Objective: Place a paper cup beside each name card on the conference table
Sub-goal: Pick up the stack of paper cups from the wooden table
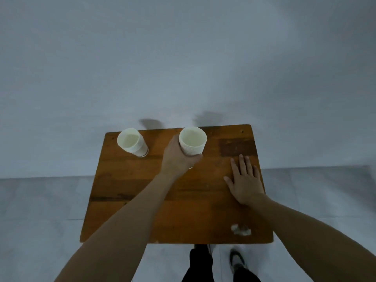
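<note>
a stack of cream paper cups (192, 141) is gripped by the left hand (179, 157), fingers wrapped around its lower side, near the far edge of a small wooden table (142, 190). whether the stack's base rests on the table cannot be told, as it is hidden by the hand. the stack is held upright, its open mouth seen from above. a second stack of paper cups (132, 142) is seen standing free to the left, near the far left corner, well apart from the hand. the right hand (245, 181) is laid flat and open on the table's right side, palm down, holding nothing. a white scuffed patch (241, 229) is seen near the table's near right edge. below the table, dark trouser legs (200, 263) and a shoe (237, 260) are seen on a grey floor (40, 210).
</note>
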Demonstrator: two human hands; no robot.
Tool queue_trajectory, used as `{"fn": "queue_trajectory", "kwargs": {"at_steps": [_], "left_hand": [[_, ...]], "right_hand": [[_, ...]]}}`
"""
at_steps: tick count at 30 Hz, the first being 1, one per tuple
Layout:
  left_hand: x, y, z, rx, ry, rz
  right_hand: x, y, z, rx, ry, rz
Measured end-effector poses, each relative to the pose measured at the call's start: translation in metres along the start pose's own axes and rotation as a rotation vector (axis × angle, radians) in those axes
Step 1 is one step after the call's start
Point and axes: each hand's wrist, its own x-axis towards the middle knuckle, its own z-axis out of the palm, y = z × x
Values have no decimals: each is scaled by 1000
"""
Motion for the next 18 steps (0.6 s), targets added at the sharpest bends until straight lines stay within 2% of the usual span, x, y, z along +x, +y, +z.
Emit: {"fn": "queue_trajectory", "kwargs": {"at_steps": [4,8,14,18], "left_hand": [[-63,0,-31,74,69,-42],[-137,0,-71,88,83,-130],[-249,-22,-145,69,157,-358],[-325,-51,-194,15,238,-511]], "right_hand": [[-11,-1,-39,-6,-103,-126],[-43,-30,-69,18,105,-406],[-100,-136,-97,-15,235,-819],[-150,-215,-93,-13,229,-1089]]}}
